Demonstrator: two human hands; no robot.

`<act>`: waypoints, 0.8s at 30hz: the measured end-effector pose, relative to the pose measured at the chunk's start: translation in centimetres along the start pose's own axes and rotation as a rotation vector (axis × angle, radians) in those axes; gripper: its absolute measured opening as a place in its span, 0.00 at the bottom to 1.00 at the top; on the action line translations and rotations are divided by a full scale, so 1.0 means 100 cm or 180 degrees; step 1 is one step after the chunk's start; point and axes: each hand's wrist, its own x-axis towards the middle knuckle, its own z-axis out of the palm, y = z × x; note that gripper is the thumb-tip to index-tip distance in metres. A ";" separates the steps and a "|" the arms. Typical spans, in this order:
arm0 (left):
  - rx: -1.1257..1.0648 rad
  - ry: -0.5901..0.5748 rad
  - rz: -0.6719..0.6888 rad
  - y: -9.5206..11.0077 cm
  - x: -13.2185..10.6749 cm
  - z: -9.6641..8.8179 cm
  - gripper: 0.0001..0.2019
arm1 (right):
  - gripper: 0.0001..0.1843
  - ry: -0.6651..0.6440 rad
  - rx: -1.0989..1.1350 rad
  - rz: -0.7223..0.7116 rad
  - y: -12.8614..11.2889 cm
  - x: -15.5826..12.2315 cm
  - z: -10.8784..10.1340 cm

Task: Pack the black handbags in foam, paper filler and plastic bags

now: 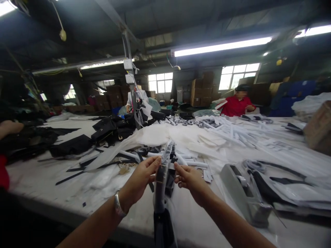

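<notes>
A black bag strap [159,191] in clear plastic film runs upright in front of me, with a black bag part [163,225] at its lower end. Pinched between thumb and fingers of my left hand [141,177] is the upper part of this strap. My right hand [190,179] is close beside it, thumb and forefinger together at a small pale strip [171,166] against the strap. What exactly the right fingertips grip is too small to make out. Behind both hands lie white wrapped strips [184,160] and black scraps.
A grey tape dispenser [243,196] stands right of my hands. Plastic-wrapped black pieces [281,186] lie beyond it, near a cardboard box [319,127]. Black bags [108,129] are piled left around a metal post [133,89]. Co-workers stand across the table; another person's arm [10,128] shows left.
</notes>
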 end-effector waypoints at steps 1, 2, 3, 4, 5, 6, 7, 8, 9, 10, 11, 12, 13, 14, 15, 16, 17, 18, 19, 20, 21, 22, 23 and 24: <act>0.0054 -0.0007 -0.0018 0.001 0.002 -0.001 0.19 | 0.23 -0.0082 0.0082 0.0024 -0.002 0.002 0.003; 0.0109 -0.0009 -0.0031 0.002 0.004 -0.002 0.19 | 0.22 -0.0162 0.0164 0.0036 -0.005 0.003 0.005; 0.0159 -0.0011 -0.0031 0.003 0.005 -0.003 0.20 | 0.21 -0.0228 0.0237 0.0033 -0.008 0.003 0.008; 0.0200 -0.0009 -0.0010 0.004 0.006 -0.004 0.20 | 0.21 -0.0285 0.0299 0.0022 -0.010 0.004 0.010; 0.0235 -0.0007 0.0017 0.004 0.007 -0.005 0.20 | 0.20 -0.0340 0.0347 0.0014 -0.013 0.004 0.011; 0.0260 0.0000 0.0049 0.004 0.008 -0.005 0.21 | 0.20 -0.0386 0.0381 0.0011 -0.015 0.003 0.013; 0.0290 0.0016 0.0087 0.004 0.008 -0.006 0.21 | 0.20 -0.0419 0.0404 0.0012 -0.018 0.003 0.014; 0.0326 0.0038 0.0117 0.004 0.009 -0.006 0.22 | 0.20 -0.0442 0.0420 0.0016 -0.020 0.003 0.015; 0.0367 0.0060 0.0140 0.004 0.010 -0.007 0.22 | 0.21 -0.0454 0.0435 0.0020 -0.022 0.002 0.015; 0.0409 0.0079 0.0155 0.005 0.011 -0.007 0.23 | 0.21 -0.0459 0.0453 0.0028 -0.024 0.001 0.015; 0.0449 0.0091 0.0161 0.005 0.011 -0.007 0.23 | 0.22 -0.0462 0.0457 0.0030 -0.026 0.001 0.015; 0.0485 0.0104 0.0164 0.006 0.012 -0.007 0.23 | 0.23 -0.0469 0.0423 0.0017 -0.028 0.000 0.016; 0.0515 0.0115 0.0166 0.007 0.012 -0.007 0.23 | 0.25 -0.0480 0.0357 -0.0011 -0.029 0.000 0.016; 0.0539 0.0124 0.0168 0.008 0.012 -0.007 0.23 | 0.25 -0.0487 0.0273 -0.0050 -0.031 -0.001 0.017; 0.0565 0.0130 0.0174 0.008 0.013 -0.006 0.23 | 0.25 -0.0486 0.0185 -0.0093 -0.032 -0.001 0.017; 0.0605 0.0148 0.0177 0.008 0.013 -0.006 0.23 | 0.25 -0.0477 0.0108 -0.0133 -0.034 -0.001 0.018; 0.0653 0.0176 0.0177 0.008 0.013 -0.006 0.23 | 0.24 -0.0457 0.0058 -0.0167 -0.035 -0.001 0.019; 0.0703 0.0209 0.0174 0.008 0.013 -0.005 0.23 | 0.23 -0.0426 0.0045 -0.0192 -0.036 0.000 0.021; 0.0751 0.0246 0.0171 0.008 0.014 -0.005 0.23 | 0.22 -0.0387 0.0050 -0.0213 -0.037 0.000 0.022; 0.0794 0.0284 0.0169 0.008 0.014 -0.006 0.23 | 0.21 -0.0343 0.0055 -0.0236 -0.038 0.000 0.023; 0.0829 0.0323 0.0168 0.007 0.014 -0.006 0.23 | 0.20 -0.0301 0.0071 -0.0251 -0.038 0.000 0.024; 0.0840 0.0324 0.0158 0.007 0.014 -0.005 0.23 | 0.19 -0.0262 0.0098 -0.0257 -0.038 0.000 0.026; 0.0818 0.0279 0.0142 0.007 0.013 -0.005 0.23 | 0.18 -0.0230 0.0137 -0.0245 -0.038 0.000 0.027; 0.0787 0.0208 0.0132 0.007 0.012 -0.004 0.23 | 0.18 -0.0201 0.0179 -0.0219 -0.037 -0.001 0.028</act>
